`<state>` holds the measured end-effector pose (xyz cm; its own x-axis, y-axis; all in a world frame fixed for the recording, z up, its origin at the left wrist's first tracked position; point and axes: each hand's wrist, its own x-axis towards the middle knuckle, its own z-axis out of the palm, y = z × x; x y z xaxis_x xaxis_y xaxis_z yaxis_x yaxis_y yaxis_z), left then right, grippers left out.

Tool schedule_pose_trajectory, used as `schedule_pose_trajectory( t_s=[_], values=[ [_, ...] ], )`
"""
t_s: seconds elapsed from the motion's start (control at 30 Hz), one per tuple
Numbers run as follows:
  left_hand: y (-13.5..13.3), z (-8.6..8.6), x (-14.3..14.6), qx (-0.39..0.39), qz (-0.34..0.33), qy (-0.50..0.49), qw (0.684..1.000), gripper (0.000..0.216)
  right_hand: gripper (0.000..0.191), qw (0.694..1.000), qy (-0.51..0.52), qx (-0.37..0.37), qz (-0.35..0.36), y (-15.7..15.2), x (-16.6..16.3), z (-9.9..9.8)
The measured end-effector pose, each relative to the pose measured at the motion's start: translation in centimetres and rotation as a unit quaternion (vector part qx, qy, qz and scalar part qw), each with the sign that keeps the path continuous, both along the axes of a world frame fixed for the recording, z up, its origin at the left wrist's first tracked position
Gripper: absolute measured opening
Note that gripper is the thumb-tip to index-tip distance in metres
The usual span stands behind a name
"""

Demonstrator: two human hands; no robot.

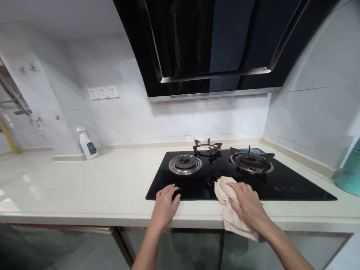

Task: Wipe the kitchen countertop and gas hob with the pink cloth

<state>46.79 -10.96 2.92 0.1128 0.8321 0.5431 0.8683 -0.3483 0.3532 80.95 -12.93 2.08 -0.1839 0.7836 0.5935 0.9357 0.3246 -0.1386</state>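
Observation:
My right hand [247, 204] grips a crumpled beige cloth [225, 191] and presses it on the front edge of the black glass hob [287, 185], beside the control knobs [215, 176]. The cloth's loose end hangs over the counter edge. My left hand [165, 204] rests flat, fingers spread, at the hob's front left corner, touching the glass and the counter. The left burner [185, 164] is bare; its pan support [207, 148] sits behind it on the hob. The right burner [251, 160] carries its support.
A cream countertop [84, 187] stretches to the left, with a white spray bottle [87, 143] against the tiled wall. A black range hood [213, 48] hangs overhead. A teal container [350, 172] stands at the far right. Wall sockets [103, 92] sit above the counter.

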Motion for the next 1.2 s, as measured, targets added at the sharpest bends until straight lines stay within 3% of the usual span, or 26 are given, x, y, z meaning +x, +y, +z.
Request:
schedule_pose_trajectory(
  t_s=[0.13,0.4,0.63,0.8,1.03,1.2],
  values=[
    [0.0,-0.1,0.0,0.004,-0.001,0.002,1.0,0.03,0.045,1.0,0.02,0.001,0.004,-1.2,-1.4,0.0],
    [0.1,-0.1,0.1,-0.001,0.004,0.001,1.0,0.028,0.055,0.991,0.065,-0.064,0.099,-2.4,-6.8,1.1],
    [-0.2,0.1,0.0,-0.004,0.007,0.006,1.0,0.028,0.055,0.986,0.083,-0.07,0.124,-1.3,-6.4,0.2],
    [-0.1,0.0,0.1,-0.003,-0.003,-0.002,1.0,0.028,0.056,0.985,0.096,-0.087,0.118,-1.2,-7.2,0.8],
    [-0.1,0.0,0.3,-0.005,-0.012,-0.016,1.0,0.031,0.058,0.984,0.041,-0.086,0.149,-0.2,-11.7,1.5],
    [-0.3,0.0,0.2,-0.01,-0.003,-0.034,0.999,0.043,0.055,0.989,-0.011,-0.074,0.131,1.1,-14.2,2.3]
  ],
)
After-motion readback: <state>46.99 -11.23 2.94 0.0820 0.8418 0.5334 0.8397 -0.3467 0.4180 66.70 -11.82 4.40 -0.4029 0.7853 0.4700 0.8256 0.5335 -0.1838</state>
